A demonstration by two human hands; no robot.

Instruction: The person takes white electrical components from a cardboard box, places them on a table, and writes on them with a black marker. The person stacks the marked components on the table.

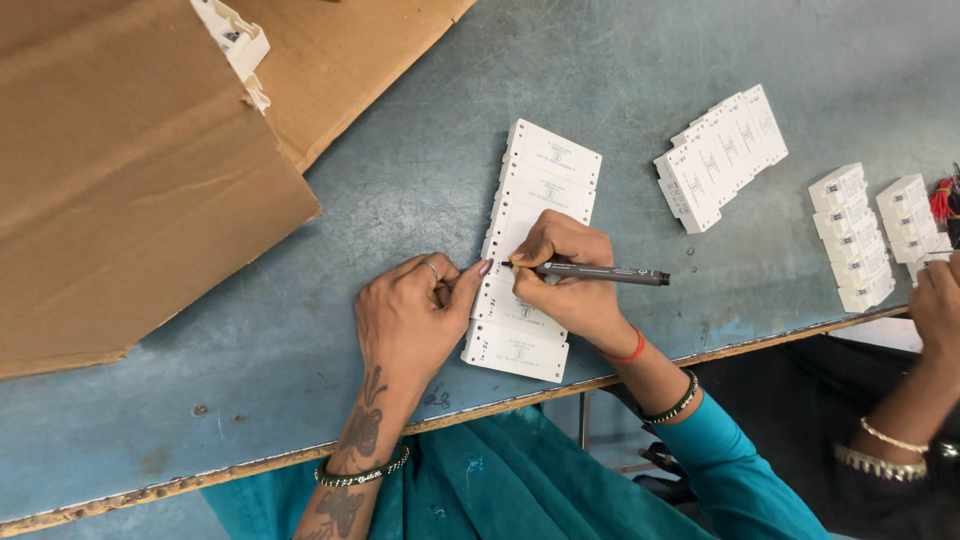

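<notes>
A row of several flat white plastic modules [535, 195] lies in the middle of the worn blue table [420, 180]. My right hand [565, 275] grips a dark pen [610, 273] and rests on the row, the tip touching one module near its left edge. My left hand [410, 315] lies on the table at the row's left side, fingers curled, thumb pressing against the modules' edge. It holds nothing.
Large brown cardboard sheets [130, 180] cover the table's left, with a white part [235, 40] on top. More white modules sit in a row [722, 155] and two stacks [850, 235] at right. Another person's hand [938, 305] works at the right edge. The table's front edge runs below my hands.
</notes>
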